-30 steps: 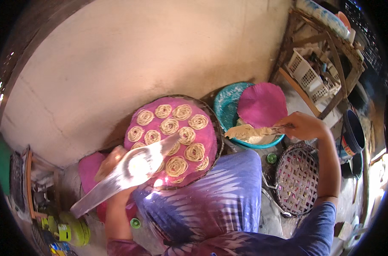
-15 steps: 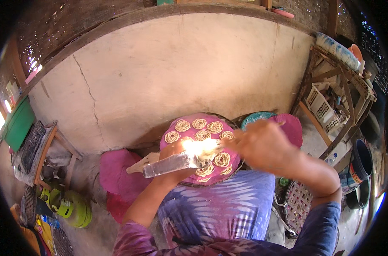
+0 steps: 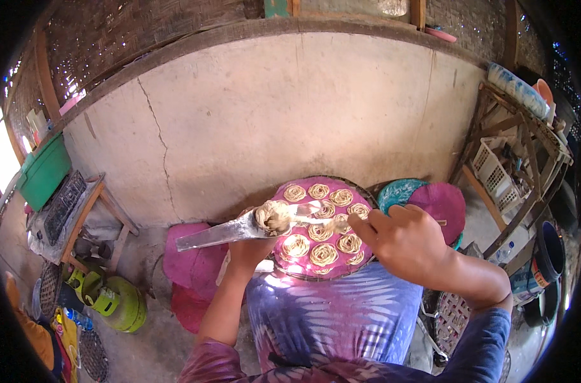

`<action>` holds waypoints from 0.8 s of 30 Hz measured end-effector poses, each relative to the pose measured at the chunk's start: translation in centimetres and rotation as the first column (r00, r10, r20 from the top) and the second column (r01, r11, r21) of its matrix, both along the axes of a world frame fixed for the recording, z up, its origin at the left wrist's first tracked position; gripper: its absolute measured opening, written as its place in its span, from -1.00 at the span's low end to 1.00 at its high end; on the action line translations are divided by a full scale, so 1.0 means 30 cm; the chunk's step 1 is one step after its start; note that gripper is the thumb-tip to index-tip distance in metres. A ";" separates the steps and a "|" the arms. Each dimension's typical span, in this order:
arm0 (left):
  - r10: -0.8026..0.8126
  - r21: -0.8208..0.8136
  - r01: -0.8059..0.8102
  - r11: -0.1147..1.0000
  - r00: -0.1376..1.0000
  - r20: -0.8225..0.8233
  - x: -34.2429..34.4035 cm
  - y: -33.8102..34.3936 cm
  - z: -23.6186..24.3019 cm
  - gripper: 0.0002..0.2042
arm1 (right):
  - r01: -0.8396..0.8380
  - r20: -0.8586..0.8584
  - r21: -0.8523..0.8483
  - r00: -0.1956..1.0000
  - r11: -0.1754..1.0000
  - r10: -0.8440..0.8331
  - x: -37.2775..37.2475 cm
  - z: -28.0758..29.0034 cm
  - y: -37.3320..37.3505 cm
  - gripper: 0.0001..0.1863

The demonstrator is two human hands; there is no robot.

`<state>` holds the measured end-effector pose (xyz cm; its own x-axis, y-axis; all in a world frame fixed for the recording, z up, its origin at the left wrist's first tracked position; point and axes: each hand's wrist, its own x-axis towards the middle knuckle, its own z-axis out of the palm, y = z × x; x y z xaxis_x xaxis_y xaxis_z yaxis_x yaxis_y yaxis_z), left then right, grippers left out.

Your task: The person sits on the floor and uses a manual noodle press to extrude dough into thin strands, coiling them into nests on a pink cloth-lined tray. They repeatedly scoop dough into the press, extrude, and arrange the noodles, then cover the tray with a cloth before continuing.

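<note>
My left hand is wrapped beneath a long, pale, flour-dusted press-like tool, its fingers partly hidden. A lump of beige dough bulges at the top of the tool's right end. My right hand is closed in a fist around a thin pale stick pointing left at the dough; a bit of dough seems stuck on it. Below both hands, a round tray with a pink lining rests at my lap. Several coiled dough-strand rosettes lie on it.
Pink round sheets lie left of the tray; another pink round leans on a teal basin at right. A green gas cylinder stands at left by a wooden bench. A wooden rack holds a white basket.
The view has shifted, so the scene sits lower and further right. The dough end of the tool has left the harsh glare and shows clearly. My right hand is less blurred.
</note>
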<state>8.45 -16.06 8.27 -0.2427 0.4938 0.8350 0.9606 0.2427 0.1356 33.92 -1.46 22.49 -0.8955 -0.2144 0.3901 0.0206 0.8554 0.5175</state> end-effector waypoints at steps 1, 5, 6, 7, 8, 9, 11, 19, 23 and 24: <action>-0.054 0.035 0.055 0.998 0.999 -0.005 0.012 0.004 0.010 -0.73 | -0.028 0.002 0.016 1.000 0.999 0.028 -0.002 -0.001 -0.011 -0.77; -0.186 -0.062 0.183 0.981 0.982 -0.037 0.094 0.010 0.005 -0.67 | -0.118 0.086 0.077 0.990 0.990 0.112 -0.065 -0.025 -0.065 -0.85; -0.179 -0.080 0.177 0.981 0.984 -0.019 0.101 0.011 -0.005 -0.68 | -0.147 0.105 0.096 0.985 0.984 0.137 -0.074 -0.027 -0.070 -0.83; -0.169 -0.095 0.168 0.981 0.986 -0.007 0.100 0.008 -0.015 -0.70 | -0.175 0.129 0.092 0.978 0.980 0.163 -0.076 -0.028 -0.075 -0.73; -0.143 -0.140 0.143 0.980 0.990 0.015 0.092 0.006 -0.026 -0.71 | -0.175 0.120 0.072 0.979 0.982 0.166 -0.073 -0.025 -0.071 -0.72; -0.146 -0.096 0.143 0.985 0.989 -0.022 0.076 0.000 -0.035 -0.71 | -0.165 0.140 0.052 0.978 0.985 0.157 -0.058 -0.018 -0.063 -0.70; -0.113 -0.053 0.115 0.992 0.993 0.026 0.023 -0.012 -0.038 -0.69 | -0.028 0.200 -0.014 0.979 1.000 0.031 -0.003 0.009 -0.030 -0.72; -0.210 -0.007 0.211 0.978 0.975 0.074 0.081 0.010 -0.055 -0.71 | -0.132 0.039 0.017 0.991 0.991 0.131 -0.045 -0.020 -0.008 -0.92; -0.135 -0.151 0.120 0.981 0.986 -0.095 0.093 0.007 -0.069 -0.66 | -0.172 0.132 0.031 0.977 0.985 0.167 -0.074 -0.076 -0.052 -0.90; -0.168 -0.094 0.154 0.984 0.971 -0.170 0.076 -0.006 -0.066 -0.66 | -0.172 0.108 0.013 0.980 0.985 0.170 -0.061 -0.079 -0.041 -0.85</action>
